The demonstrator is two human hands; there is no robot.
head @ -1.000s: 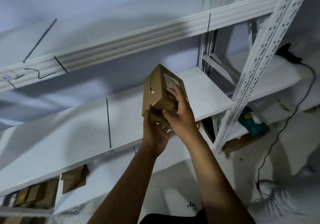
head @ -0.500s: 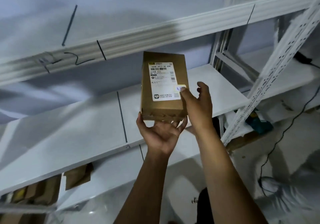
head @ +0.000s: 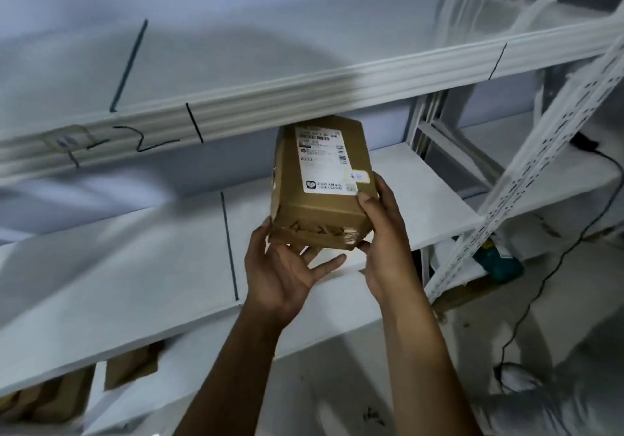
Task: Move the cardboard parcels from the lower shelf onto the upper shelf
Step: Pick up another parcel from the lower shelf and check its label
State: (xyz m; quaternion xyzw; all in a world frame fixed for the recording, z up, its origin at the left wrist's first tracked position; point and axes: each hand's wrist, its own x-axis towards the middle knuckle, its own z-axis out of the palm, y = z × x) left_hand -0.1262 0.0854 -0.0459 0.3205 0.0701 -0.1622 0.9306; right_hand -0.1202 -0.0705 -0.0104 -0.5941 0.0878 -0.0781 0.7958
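Observation:
A brown cardboard parcel [head: 320,202] with a white shipping label on top is held in the air in front of the white shelving. My left hand [head: 287,266] supports its near bottom edge from below, palm up. My right hand [head: 385,229] grips its right side with the thumb on top. The parcel's far end is just under the front rail of the upper shelf [head: 270,101]. The middle shelf [head: 135,266] lies behind and below it. More cardboard parcels [head: 130,366] sit on the lower shelf at bottom left, partly hidden by the middle shelf.
A perforated white upright post [head: 526,165] slants down on the right. A teal object [head: 499,263] lies behind it, and a black cable [head: 553,256] runs down to the floor. Black marker lines and writing mark the shelf rails.
Both hands have raised the parcel and carried it forward toward the upper shelf's rail. It turned from upright to label-up, and my right hand shifted to its right side.

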